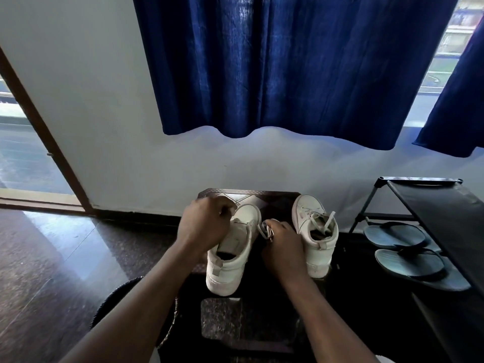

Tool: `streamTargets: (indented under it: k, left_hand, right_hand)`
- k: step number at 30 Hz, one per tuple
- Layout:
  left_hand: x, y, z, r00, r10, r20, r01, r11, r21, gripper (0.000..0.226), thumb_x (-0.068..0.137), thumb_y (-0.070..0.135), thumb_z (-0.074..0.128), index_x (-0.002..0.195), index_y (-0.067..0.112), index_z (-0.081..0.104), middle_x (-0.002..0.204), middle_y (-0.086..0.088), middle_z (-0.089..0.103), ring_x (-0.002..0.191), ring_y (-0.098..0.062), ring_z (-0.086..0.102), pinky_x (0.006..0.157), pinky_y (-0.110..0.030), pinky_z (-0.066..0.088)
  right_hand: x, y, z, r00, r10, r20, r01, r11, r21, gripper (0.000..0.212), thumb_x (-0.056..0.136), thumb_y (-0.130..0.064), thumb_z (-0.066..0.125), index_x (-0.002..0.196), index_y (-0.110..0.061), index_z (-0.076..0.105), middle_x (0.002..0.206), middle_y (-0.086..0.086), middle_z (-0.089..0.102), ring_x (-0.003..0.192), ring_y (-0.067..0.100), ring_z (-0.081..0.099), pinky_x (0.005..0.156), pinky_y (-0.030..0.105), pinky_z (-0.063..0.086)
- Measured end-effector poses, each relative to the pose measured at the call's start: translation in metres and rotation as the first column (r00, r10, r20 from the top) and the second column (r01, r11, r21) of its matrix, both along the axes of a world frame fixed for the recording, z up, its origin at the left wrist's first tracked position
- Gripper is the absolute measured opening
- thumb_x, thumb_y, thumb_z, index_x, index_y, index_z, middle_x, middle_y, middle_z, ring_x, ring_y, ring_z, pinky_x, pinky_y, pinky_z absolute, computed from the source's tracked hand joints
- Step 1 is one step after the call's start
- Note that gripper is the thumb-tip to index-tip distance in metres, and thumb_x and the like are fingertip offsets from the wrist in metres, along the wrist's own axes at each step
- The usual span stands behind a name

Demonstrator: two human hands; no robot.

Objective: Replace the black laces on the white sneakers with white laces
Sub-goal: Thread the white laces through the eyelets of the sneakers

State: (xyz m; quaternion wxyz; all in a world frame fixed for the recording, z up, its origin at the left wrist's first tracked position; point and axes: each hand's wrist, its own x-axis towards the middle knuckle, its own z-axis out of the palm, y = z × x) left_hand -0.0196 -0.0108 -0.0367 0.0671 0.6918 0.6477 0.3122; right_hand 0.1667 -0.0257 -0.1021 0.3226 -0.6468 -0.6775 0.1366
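Two white sneakers stand on a dark low stool (pixel 275 199). The left sneaker (pixel 230 260) has its heel toward me. My left hand (pixel 204 225) is curled over its tongue area and pinches a white lace end. My right hand (pixel 284 242) sits between the two shoes and grips the other part of the white lace (pixel 264 230), which loops out from the left sneaker. The right sneaker (pixel 315 231) stands untouched with a white lace (pixel 328 221) threaded loosely through it. No black lace is visible.
A black shoe rack (pixel 432 203) stands at the right with a pair of dark flip-flops (pixel 411 255) on its lower shelf. A blue curtain (pixel 288 64) hangs above against the white wall. A doorway (pixel 26 153) opens at the left. The floor is dark polished stone.
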Motion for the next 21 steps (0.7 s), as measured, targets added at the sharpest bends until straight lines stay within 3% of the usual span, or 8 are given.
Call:
streamTargets:
  k: [5, 8, 12, 16, 18, 21]
  left_hand:
    - [-0.009, 0.020, -0.021, 0.951, -0.153, 0.270, 0.217, 0.950, -0.224, 0.011, 0.088, 0.026, 0.078, 0.085, 0.035, 0.082, 0.076, 0.027, 0.071, 0.073, 0.008, 0.062, 0.071, -0.023, 0.046]
    - [-0.003, 0.028, -0.032, 0.937, -0.231, 0.261, 0.293, 0.928, -0.231, 0.008, 0.088, 0.027, 0.079, 0.086, 0.035, 0.081, 0.087, 0.028, 0.072, 0.080, 0.004, 0.064, 0.073, -0.020, 0.046]
    - [0.000, 0.040, -0.033, 0.925, -0.222, 0.309, 0.307, 0.915, -0.260, 0.009, 0.089, 0.029, 0.078, 0.086, 0.038, 0.080, 0.082, 0.021, 0.072, 0.065, -0.008, 0.061, 0.064, -0.021, 0.046]
    - [0.002, 0.042, -0.029, 0.921, -0.229, 0.316, 0.327, 0.894, -0.305, 0.012, 0.089, 0.024, 0.077, 0.088, 0.035, 0.081, 0.073, 0.018, 0.067, 0.057, 0.001, 0.054, 0.058, -0.014, 0.042]
    - [0.001, 0.039, -0.025, 0.935, -0.224, 0.275, 0.310, 0.893, -0.326, 0.005, 0.090, 0.035, 0.077, 0.086, 0.034, 0.080, 0.070, 0.023, 0.067, 0.057, 0.003, 0.055, 0.058, -0.013, 0.041]
    - [-0.003, 0.034, -0.021, 0.953, -0.205, 0.222, 0.274, 0.897, -0.347, 0.032, 0.084, 0.064, 0.073, 0.076, 0.033, 0.076, 0.062, 0.022, 0.062, 0.056, 0.003, 0.053, 0.056, -0.016, 0.039]
  right_hand:
    - [-0.004, 0.009, -0.018, 0.997, -0.010, -0.073, 0.019, 0.993, 0.117, 0.035, 0.078, -0.013, 0.059, 0.106, -0.017, 0.079, 0.106, 0.002, 0.075, 0.097, 0.026, 0.071, 0.086, 0.037, 0.056]
    - [0.000, 0.013, -0.026, 0.995, 0.007, -0.102, 0.009, 0.988, 0.154, 0.034, 0.079, -0.016, 0.057, 0.104, -0.016, 0.080, 0.103, 0.002, 0.076, 0.094, 0.023, 0.071, 0.085, 0.031, 0.055]
    - [-0.002, 0.010, -0.026, 0.989, 0.024, -0.147, 0.009, 0.976, 0.219, 0.027, 0.088, -0.022, 0.062, 0.109, -0.023, 0.079, 0.103, -0.006, 0.077, 0.095, 0.012, 0.069, 0.083, 0.019, 0.046]
    - [-0.008, 0.009, -0.020, 0.964, -0.022, -0.265, 0.098, 0.955, 0.280, 0.006, 0.093, -0.026, 0.074, 0.098, -0.027, 0.072, 0.084, -0.012, 0.075, 0.075, 0.009, 0.069, 0.066, 0.034, 0.054]
    - [-0.007, 0.013, -0.020, 0.941, -0.036, -0.337, 0.136, 0.951, 0.279, 0.008, 0.091, -0.025, 0.078, 0.091, -0.026, 0.070, 0.080, -0.014, 0.072, 0.072, 0.005, 0.068, 0.065, 0.035, 0.054]
    - [-0.010, 0.022, -0.021, 0.899, -0.029, -0.437, 0.163, 0.948, 0.273, 0.014, 0.085, -0.014, 0.083, 0.083, -0.023, 0.071, 0.089, -0.013, 0.069, 0.081, 0.005, 0.068, 0.070, 0.031, 0.057]
